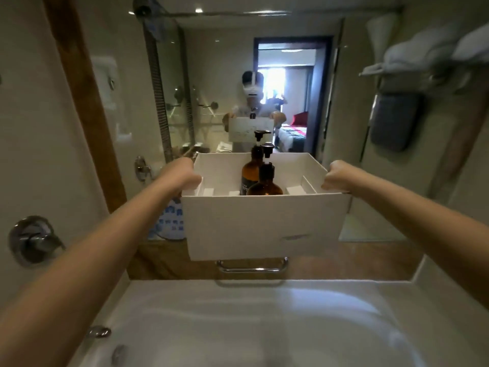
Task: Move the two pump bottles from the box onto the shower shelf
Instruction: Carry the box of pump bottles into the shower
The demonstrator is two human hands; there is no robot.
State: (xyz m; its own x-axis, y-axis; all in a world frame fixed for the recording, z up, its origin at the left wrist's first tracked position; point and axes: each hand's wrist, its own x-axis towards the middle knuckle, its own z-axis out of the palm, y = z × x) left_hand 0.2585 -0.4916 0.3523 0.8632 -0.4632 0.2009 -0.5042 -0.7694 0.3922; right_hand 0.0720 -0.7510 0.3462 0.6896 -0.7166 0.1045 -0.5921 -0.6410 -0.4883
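- The task is at its very beginning, as I judge it: both bottles stand inside the box, and none is on a shelf yet.
- The left hand is closed over the left rim of the box, thumb inside, fingers around the edge. The right hand is closed in the same way on the right rim. So both hands hold the box and nothing else.
- The box is carried in the air, above the wooden ledge and in front of the mirror. Below the box I see a chrome handle, and below that the white bathtub.
- The box is white cardboard, open on top, with low white dividers inside. Its front wall has a small dark mark near the lower right.
- The near bottle is of brown glass or plastic with a black pump, and it stands just behind the front wall of the box, near the middle. The far bottle looks the same, taller in the view, and stands just behind and a little left of the first. They are touching or almost touching; I cannot tell which.
- Both bottles are upright. A label is on the far bottle, but it is too dark to read.
- What is left: to put the box down or free one hand, then lift each bottle out and set it on the shower shelf. I cannot say surely which surface is that shelf.
- Left of the box, a blue and white patterned thing sits on the ledge.
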